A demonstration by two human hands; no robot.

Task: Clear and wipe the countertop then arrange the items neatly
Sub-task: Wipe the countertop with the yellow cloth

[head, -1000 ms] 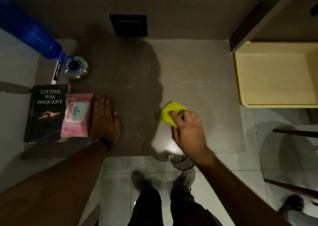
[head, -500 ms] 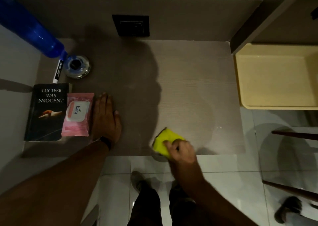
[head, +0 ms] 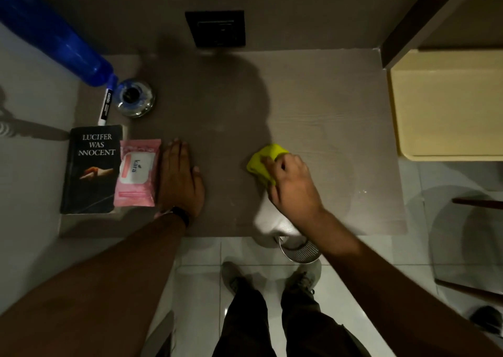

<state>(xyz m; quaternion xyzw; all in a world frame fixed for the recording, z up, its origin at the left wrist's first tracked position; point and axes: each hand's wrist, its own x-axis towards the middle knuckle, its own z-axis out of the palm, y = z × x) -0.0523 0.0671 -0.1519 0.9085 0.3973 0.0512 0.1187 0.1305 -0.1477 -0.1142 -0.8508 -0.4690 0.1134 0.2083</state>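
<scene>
My right hand grips a yellow cloth and presses it on the brown countertop, right of its middle. My left hand lies flat on the countertop, fingers together, touching the right edge of a pink wipes pack. A black book lies left of the pack. Behind them are a white marker, a round glass dish and a tall blue bottle at the far left.
A black wall plate sits on the back wall. A cream box stands right of the countertop. A metal mesh bin sits on the tiled floor below the front edge, near my feet. Dark chair legs at right.
My right hand first pulled the cloth back to the front edge, then pushed it away again toward the middle. My left hand has stayed flat beside the wipes pack.
</scene>
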